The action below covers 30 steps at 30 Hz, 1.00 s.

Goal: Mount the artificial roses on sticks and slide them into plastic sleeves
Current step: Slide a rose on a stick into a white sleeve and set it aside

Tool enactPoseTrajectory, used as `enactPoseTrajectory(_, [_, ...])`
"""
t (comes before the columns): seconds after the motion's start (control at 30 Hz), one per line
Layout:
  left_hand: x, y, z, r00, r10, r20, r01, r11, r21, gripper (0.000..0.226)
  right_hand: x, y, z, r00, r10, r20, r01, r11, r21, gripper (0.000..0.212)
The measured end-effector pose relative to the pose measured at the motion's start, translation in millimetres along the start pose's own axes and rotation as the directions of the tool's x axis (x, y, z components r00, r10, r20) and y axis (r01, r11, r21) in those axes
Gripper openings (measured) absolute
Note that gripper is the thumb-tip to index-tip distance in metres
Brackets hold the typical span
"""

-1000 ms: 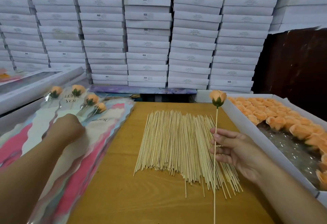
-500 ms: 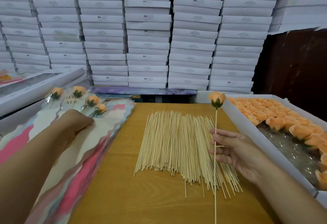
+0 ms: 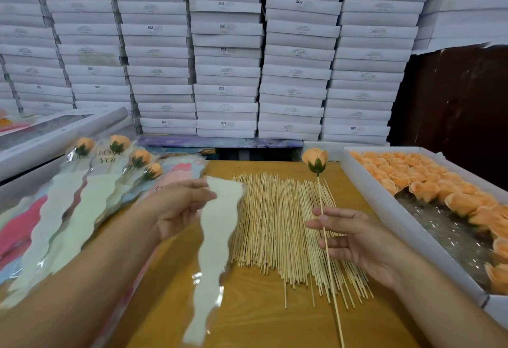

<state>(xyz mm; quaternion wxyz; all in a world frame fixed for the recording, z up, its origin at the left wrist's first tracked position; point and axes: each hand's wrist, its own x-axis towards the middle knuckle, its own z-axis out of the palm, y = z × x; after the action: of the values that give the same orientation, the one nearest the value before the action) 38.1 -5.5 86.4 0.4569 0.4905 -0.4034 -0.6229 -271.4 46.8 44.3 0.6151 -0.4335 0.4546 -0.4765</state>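
Backdrop: wall of flat white cardboard boxes (image 3: 225, 53), stacked in about seven close columns from tabletop level to the top of the frame, several bearing small grey "SGS" labels on their front edges. Right rear: dark reddish-brown panel (image 3: 461, 106), partly overlapped at its top by the box stacks. Work surface: wooden tabletop (image 3: 255, 317), orange-brown laminate with visible grain. At the foot of the stacks, behind the tabletop: a flat sheet with purple and blue print (image 3: 220, 143) lying on a low ledge. Lighting: even, soft, no hard shadows; the source itself is not visible
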Motion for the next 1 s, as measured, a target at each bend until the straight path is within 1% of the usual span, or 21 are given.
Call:
enactPoseTrajectory(0.13, [-20,-24,36,0.998,-0.023,0.051,0.024,1.000,-0.018,0.037,-2,-2,3,0.998,0.017,0.056,-0.021,0.997,0.071,0.048])
enactPoseTrajectory(0.3, [-38,-48,66,0.980,-0.079,0.182,0.072,0.996,0.044,0.044,-4,-2,8,0.992,0.037,0.123,-0.054,0.989,0.138,0.034])
enactPoseTrajectory(0.37, [-40,-57,71,0.972,-0.097,0.215,0.080,0.993,0.087,0.047,-4,-2,9,0.993,0.041,0.114,-0.056,0.990,0.133,0.034])
enactPoseTrajectory(0.47, [-42,-67,72,0.958,-0.150,0.244,0.118,0.983,0.140,0.053,-5,-2,8,0.998,0.040,0.055,-0.046,0.993,0.113,0.039])
enactPoseTrajectory(0.53, [-43,-70,69,0.940,-0.197,0.278,0.151,0.973,0.177,0.053,-6,-3,8,0.999,0.039,0.022,-0.041,0.994,0.102,0.041])
enactPoseTrajectory(0.6, [-45,-72,67,0.910,-0.244,0.334,0.165,0.955,0.248,0.047,-7,-3,9,0.999,0.041,0.013,-0.042,0.995,0.090,0.041])
enactPoseTrajectory(0.7, [-44,-72,64,0.876,-0.265,0.403,0.143,0.941,0.308,0.038,-7,-3,10,0.999,0.042,0.025,-0.044,0.997,0.063,0.041])
enactPoseTrajectory(0.73, [-43,-72,65,0.877,-0.249,0.411,0.132,0.947,0.293,0.036,-8,-3,11,0.999,0.042,0.033,-0.044,0.997,0.055,0.040])
enactPoseTrajectory(0.8, [-40,-70,67,0.898,-0.194,0.396,0.120,0.972,0.204,0.036,-9,-3,12,0.997,0.045,0.059,-0.047,0.998,0.039,0.035])
enactPoseTrajectory(0.87, [-36,-68,69,0.921,-0.134,0.366,0.104,0.990,0.100,0.034,-10,-3,14,0.995,0.053,0.085,-0.056,0.998,0.024,0.028])
enactPoseTrajectory(1.0, [-27,-60,69,0.961,-0.048,0.272,0.067,0.996,-0.063,0.025,-15,-2,20,0.986,0.092,0.141,-0.091,0.996,-0.015,0.027])
